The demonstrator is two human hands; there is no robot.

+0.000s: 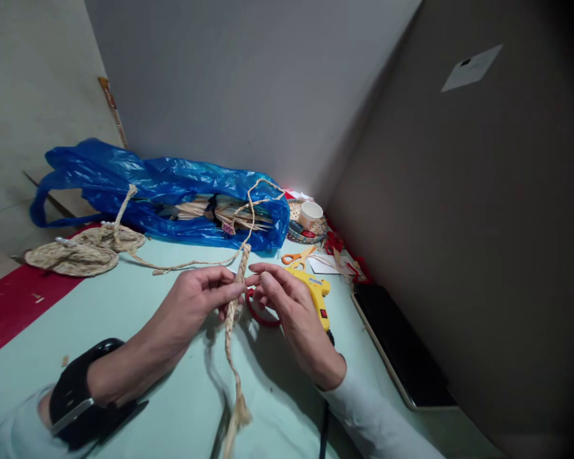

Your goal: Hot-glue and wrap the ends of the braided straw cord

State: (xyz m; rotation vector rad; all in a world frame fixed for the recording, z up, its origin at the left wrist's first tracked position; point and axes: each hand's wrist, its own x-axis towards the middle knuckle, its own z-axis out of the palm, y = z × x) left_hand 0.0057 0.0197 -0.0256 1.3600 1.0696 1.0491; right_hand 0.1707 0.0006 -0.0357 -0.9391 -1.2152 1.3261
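Note:
My left hand (198, 305) is closed on a braided straw cord (229, 325), pinching it between thumb and fingers above the table. The plait is thicker at the top and thins to a frayed tuft at its lower end. Just to the right, my right hand (294, 312) has its fingers bent together with the tips at the braid; whatever lies between them is too small to make out. Behind that hand lies a yellow glue gun (321, 296), partly covered by it. A red ring-shaped thing (263, 319) shows under my right fingers.
A blue plastic bag (172, 172) holding straw bundles (196, 210) spans the back. Two woven straw soles (71, 258) lie left, with a thin straw cord (186, 263) nearby. Orange scissors (299, 257), a woven basket (321, 231) with a white cup (310, 215), and a black tablet-like slab (399, 344) are right.

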